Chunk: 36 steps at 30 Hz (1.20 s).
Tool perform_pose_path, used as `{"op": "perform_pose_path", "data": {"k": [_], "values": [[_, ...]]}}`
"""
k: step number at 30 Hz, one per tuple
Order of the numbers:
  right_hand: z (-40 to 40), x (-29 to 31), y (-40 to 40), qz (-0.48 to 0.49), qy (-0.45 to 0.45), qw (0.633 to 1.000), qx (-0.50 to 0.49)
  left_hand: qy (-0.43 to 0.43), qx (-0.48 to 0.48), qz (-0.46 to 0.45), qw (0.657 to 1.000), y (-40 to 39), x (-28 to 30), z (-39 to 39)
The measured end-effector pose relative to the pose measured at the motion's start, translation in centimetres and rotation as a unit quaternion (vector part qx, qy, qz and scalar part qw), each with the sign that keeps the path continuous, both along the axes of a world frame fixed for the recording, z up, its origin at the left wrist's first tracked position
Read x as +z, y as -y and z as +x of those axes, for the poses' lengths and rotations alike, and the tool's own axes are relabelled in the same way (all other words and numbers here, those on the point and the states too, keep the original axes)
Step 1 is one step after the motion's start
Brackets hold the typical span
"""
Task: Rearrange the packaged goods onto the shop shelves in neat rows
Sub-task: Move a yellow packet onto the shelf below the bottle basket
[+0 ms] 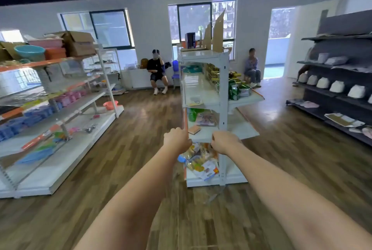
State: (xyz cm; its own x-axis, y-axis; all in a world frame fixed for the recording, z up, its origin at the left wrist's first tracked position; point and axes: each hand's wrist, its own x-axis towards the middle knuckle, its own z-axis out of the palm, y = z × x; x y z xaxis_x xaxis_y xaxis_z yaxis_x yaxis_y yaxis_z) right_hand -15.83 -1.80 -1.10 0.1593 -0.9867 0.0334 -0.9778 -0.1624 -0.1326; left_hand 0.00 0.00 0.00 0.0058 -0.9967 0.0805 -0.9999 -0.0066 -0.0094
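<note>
Both my arms reach straight out toward a white shelf unit (222, 96) in the middle of the shop. My left hand (177, 140) and my right hand (225, 141) have curled fingers and grip the top of a bunch of colourful snack packets (201, 162), which hangs below and between them. The bunch overlaps the unit's lowest shelves, so what lies behind it is hidden. Loose goods lie on the unit: a green bottle (192, 115), a flat packet (205, 119) and an orange block (193, 129).
A long white shelf rack (60, 109) with blue and pink packs stands to the left. Dark shelving (330, 92) with white bags runs along the right. Two people sit by the far wall (157, 70) (252, 66). Wooden floor (141, 129) lies between the racks.
</note>
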Motion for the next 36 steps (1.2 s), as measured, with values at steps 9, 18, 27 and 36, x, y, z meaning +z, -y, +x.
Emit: {"op": "perform_pose_path", "data": {"k": [9,18,27,36], "values": [[0.2,-0.6,9.6,-0.018,0.011,1.0,-0.02,0.014,-0.009,-0.009,1.0,10.5,-1.0,0.4],[-1.1,-1.2,22.3,-0.012,-0.017,1.0,0.004,-0.021,0.017,-0.009,1.0,21.6,-2.0,-0.9],[-1.0,-2.1,32.7,-0.02,-0.021,0.999,0.034,-0.036,0.041,-0.003,0.999,31.2,-3.4,-2.1],[0.5,-4.1,42.5,0.002,-0.039,0.998,0.048,-0.032,0.052,0.033,0.998,41.3,-5.9,0.3]]}}
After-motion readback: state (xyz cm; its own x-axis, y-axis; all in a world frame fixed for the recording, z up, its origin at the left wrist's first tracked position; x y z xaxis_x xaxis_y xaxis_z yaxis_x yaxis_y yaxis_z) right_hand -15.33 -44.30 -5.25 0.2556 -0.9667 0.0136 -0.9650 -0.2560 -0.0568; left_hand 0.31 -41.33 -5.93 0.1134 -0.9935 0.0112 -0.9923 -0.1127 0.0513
